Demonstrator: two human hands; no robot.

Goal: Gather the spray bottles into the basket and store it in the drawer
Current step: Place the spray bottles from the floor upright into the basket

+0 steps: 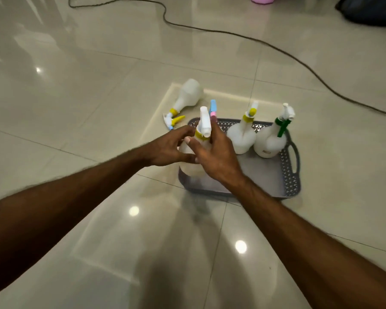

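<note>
Hands (194, 150) w/ bottle (202, 130) in basket (292, 175); glossy tile floor (76, 108).

home interior, glossy tiled floor (76, 108), cable (232, 34)

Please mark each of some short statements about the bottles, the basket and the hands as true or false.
1. One spray bottle lies on its side on the floor, outside the basket. True.
2. The bottle with the green trigger lies flat. False: it stands upright in the basket.
3. Both the left hand and the right hand are at the bottle with the white sprayer. True.
4. The basket is red. False: it is grey.
</note>
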